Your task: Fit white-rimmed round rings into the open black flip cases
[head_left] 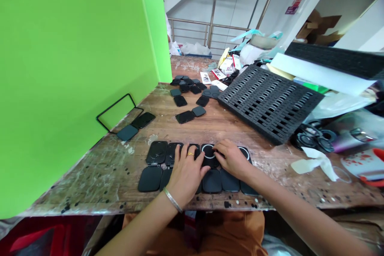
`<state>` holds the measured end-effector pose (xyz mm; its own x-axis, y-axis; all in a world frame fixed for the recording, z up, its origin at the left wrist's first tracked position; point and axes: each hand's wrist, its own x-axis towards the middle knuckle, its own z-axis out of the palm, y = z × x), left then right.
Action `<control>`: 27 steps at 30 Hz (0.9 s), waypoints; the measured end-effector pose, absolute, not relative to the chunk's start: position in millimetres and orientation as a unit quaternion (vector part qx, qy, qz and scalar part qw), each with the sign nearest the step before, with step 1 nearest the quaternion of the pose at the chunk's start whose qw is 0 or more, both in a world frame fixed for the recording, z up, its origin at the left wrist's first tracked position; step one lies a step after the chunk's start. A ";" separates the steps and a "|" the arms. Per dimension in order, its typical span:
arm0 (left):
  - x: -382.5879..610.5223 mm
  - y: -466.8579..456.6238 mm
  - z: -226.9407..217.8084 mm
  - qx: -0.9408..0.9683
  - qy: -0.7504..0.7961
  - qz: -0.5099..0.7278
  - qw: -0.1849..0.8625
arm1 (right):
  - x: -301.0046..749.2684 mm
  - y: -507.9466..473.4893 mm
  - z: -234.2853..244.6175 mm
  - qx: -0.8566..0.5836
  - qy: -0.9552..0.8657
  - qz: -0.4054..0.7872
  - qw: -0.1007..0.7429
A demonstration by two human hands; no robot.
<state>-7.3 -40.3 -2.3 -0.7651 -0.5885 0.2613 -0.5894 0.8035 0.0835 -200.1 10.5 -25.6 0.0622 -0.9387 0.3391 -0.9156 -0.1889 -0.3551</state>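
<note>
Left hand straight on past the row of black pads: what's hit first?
The left hand would likely meet the black pad beside a grey pad, farther up the table; exact line and depth are uncertain.

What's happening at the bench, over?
Left hand over black pads; right hand at a white-ringed pad. Pads in two rows. Slotted black tray beyond, apart from both hands.

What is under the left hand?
Parts of black upper-row panels and dark lower-row panels show around the left hand. The surfaces directly beneath its palm are covered, so anything else there cannot be seen.
</note>
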 end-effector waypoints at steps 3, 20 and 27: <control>-9.7 -41.5 -2.7 0.309 -0.941 0.007 0.136 | -201.6 7.6 -23.8 -0.703 0.670 -0.238 0.013; -10.3 -40.1 7.6 0.318 -0.939 0.006 0.130 | -270.3 -46.3 19.7 -0.626 0.769 -0.121 -0.051; 12.4 -30.3 8.3 0.306 -0.936 -0.015 0.174 | -353.9 -100.1 34.8 -0.470 0.868 -0.100 -0.123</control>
